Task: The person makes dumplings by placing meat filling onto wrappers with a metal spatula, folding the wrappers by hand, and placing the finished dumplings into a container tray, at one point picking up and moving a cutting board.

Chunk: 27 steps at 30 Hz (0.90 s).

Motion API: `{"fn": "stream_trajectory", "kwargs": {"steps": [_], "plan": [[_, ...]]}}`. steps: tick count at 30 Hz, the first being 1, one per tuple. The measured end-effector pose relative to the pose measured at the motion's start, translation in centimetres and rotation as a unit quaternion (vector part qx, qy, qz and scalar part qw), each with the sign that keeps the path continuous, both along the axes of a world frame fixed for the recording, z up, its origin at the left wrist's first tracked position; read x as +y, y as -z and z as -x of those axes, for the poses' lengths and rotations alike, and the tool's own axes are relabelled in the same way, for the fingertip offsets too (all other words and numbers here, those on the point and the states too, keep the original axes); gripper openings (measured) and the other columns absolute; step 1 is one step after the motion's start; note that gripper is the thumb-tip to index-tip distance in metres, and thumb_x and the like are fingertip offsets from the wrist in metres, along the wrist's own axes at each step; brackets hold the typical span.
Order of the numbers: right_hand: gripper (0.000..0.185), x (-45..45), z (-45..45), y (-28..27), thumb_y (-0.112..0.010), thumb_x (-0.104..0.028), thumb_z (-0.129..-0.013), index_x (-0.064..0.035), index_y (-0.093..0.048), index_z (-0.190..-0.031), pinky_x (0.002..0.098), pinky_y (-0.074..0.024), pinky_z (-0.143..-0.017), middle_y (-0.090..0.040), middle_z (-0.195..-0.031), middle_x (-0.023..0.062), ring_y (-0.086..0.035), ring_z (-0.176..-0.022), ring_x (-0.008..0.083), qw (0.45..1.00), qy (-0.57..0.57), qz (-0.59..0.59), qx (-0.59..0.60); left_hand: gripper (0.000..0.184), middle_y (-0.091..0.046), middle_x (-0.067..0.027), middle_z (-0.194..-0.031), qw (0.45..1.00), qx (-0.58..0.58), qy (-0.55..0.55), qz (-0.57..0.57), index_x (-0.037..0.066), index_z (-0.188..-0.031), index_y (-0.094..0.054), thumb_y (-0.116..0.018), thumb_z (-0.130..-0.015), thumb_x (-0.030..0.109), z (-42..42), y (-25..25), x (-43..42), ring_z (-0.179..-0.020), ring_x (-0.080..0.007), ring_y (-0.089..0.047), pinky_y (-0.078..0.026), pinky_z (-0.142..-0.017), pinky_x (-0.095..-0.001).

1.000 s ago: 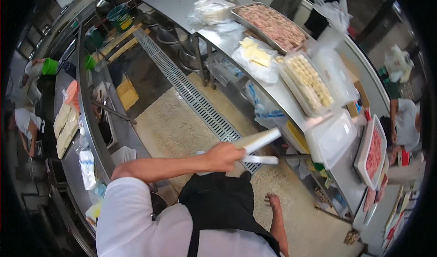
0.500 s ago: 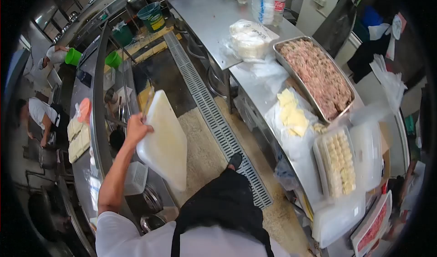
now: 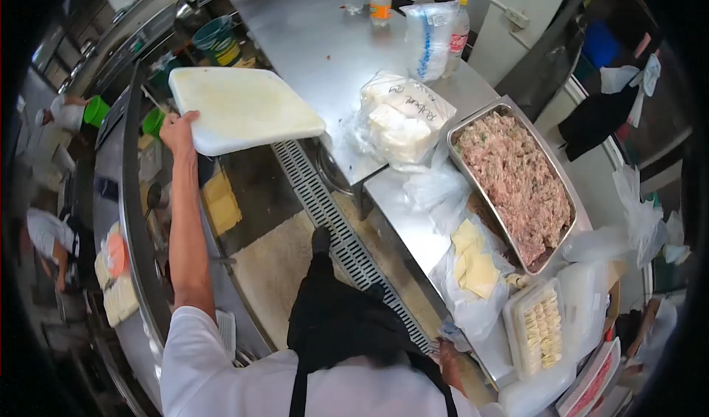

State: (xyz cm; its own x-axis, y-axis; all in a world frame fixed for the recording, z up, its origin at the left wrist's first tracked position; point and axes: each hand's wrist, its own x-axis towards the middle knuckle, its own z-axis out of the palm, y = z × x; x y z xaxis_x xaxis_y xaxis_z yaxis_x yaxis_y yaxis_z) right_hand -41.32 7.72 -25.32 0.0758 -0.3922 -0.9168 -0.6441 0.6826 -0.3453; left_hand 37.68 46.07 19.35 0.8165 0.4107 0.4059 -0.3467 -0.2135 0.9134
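My left hand [image 3: 179, 130] is closed around the near left edge of a thick white cutting board [image 3: 244, 110]. The board is held out in the air above the aisle, roughly level, its far right corner close to the steel table's edge. My right hand [image 3: 451, 364] hangs low beside the table at the lower right. Only a blurred part of it shows, and its fingers are hidden. On the table nearest to it are a plastic box of shaped dough pieces [image 3: 541, 332] and a stack of yellowish dough sheets [image 3: 473, 260] on plastic.
A deep steel tray of minced meat [image 3: 515, 188] sits on the right table, with a plastic-wrapped pack [image 3: 406, 118] beside it. Bottles [image 3: 458, 36] stand at the back. A floor drain grate [image 3: 325, 210] runs along the aisle. Two people work beyond the left counter [image 3: 140, 254].
The cutting board has swung from hanging upright to nearly level, raised and moved forward in my left hand. My view has shifted, and part of my right arm now shows.
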Motion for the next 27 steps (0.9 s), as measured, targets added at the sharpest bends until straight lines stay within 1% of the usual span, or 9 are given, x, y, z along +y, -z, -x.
{"fn": "stream_trajectory", "kwargs": {"steps": [2,6,8,10,14,15,19,23,27], "plan": [[0.028,1.1,-1.2,0.1,-0.058,-0.030,-0.096,-0.0111,-0.061,-0.117,0.0418,-0.0561,-0.060,-0.069,-0.085,0.0088,-0.068,-0.072,0.0241,0.997,0.076,0.010,0.006,0.041,-0.052,-0.0006,-0.067,1.000,-0.010,-0.001,0.017,0.010,-0.065,-0.040,-0.078,-0.061,-0.005,-6.4,2.0,-1.3,-0.059,-0.0137,-0.051,-0.044,-0.057,-0.0306],[0.028,6.9,-5.6,-5.2,-0.059,-0.029,-0.094,-0.0078,-0.064,-0.111,0.0423,-0.0563,-0.062,-0.069,-0.088,0.0109,-0.068,-0.075,0.0261,0.994,0.001,0.070,0.081,0.040,-0.056,-0.0026,-0.068,0.993,0.020,0.036,0.110,0.009,-0.064,-0.041,-0.078,-0.065,-0.004,-16.6,9.1,0.4,-0.062,-0.0159,-0.057,-0.050,-0.061,-0.0351],[0.029,10.2,-7.8,-6.3,-0.059,-0.030,-0.094,-0.0072,-0.064,-0.111,0.0423,-0.0563,-0.063,-0.069,-0.088,0.0112,-0.068,-0.076,0.0263,0.991,-0.054,0.085,0.090,0.039,-0.055,-0.0034,-0.068,0.990,0.075,-0.019,0.120,0.009,-0.064,-0.040,-0.077,-0.067,-0.004,-18.5,10.4,-0.6,-0.063,-0.0163,-0.057,-0.051,-0.063,-0.0355],[0.030,12.8,-12.0,-7.6,-0.059,-0.030,-0.094,-0.0066,-0.064,-0.111,0.0423,-0.0563,-0.064,-0.069,-0.089,0.0116,-0.068,-0.077,0.0264,0.987,-0.094,0.094,0.086,0.040,-0.056,-0.0035,-0.069,0.993,0.060,-0.003,0.097,0.009,-0.065,-0.040,-0.077,-0.069,-0.005,-23.8,16.6,1.1,-0.066,-0.0170,-0.058,-0.053,-0.065,-0.0363],[0.032,15.7,-20.4,-10.4,-0.059,-0.031,-0.094,-0.0053,-0.065,-0.111,0.0424,-0.0563,-0.066,-0.070,-0.090,0.0122,-0.068,-0.079,0.0267,0.983,-0.131,0.109,0.073,0.043,-0.052,0.0009,-0.070,0.946,0.093,0.097,0.295,0.014,-0.068,-0.040,-0.079,-0.077,-0.001,-29.0,23.3,-3.4,-0.061,-0.0131,-0.052,-0.047,-0.056,-0.0318],[0.032,16.1,-22.3,-11.1,-0.059,-0.031,-0.094,-0.0050,-0.066,-0.111,0.0425,-0.0563,-0.067,-0.070,-0.091,0.0124,-0.068,-0.080,0.0268,0.982,-0.132,0.114,0.068,0.043,-0.050,0.0031,-0.069,0.952,0.147,0.087,0.254,0.016,-0.070,-0.039,-0.079,-0.081,0.004,-30.7,25.6,-3.6,-0.054,-0.0091,-0.046,-0.038,-0.046,-0.0265],[0.034,17.6,-27.7,-13.2,-0.059,-0.032,-0.093,-0.0038,-0.066,-0.111,0.0425,-0.0563,-0.069,-0.070,-0.092,0.0131,-0.069,-0.082,0.0271,0.982,-0.116,0.135,0.055,0.043,-0.047,0.0052,-0.065,0.945,0.206,0.128,0.219,0.018,-0.071,-0.038,-0.079,-0.083,0.008,-34.1,27.4,-8.4,-0.046,-0.0055,-0.039,-0.025,-0.036,-0.0240],[0.036,19.6,-30.6,-14.3,-0.059,-0.033,-0.093,-0.0026,-0.067,-0.111,0.0426,-0.0563,-0.071,-0.071,-0.093,0.0137,-0.069,-0.084,0.0275,0.985,-0.082,0.151,0.034,0.042,-0.046,0.0048,-0.063,0.935,0.218,0.179,0.216,0.016,-0.073,-0.038,-0.078,-0.085,0.008,-35.9,30.5,-11.9,-0.045,-0.0066,-0.039,-0.026,-0.036,-0.0246],[0.050,23.1,-31.6,-14.7,-0.057,-0.045,-0.094,-0.0015,-0.070,-0.115,0.0409,-0.0549,-0.083,-0.072,-0.102,0.0147,-0.069,-0.096,0.0275,0.979,-0.104,0.150,0.092,0.040,-0.056,-0.0025,-0.067,0.927,0.203,0.247,0.194,0.011,-0.071,-0.040,-0.075,-0.089,0.012,-36.0,31.0,-13.7,-0.049,-0.0132,-0.054,-0.042,-0.040,-0.0258]]}}
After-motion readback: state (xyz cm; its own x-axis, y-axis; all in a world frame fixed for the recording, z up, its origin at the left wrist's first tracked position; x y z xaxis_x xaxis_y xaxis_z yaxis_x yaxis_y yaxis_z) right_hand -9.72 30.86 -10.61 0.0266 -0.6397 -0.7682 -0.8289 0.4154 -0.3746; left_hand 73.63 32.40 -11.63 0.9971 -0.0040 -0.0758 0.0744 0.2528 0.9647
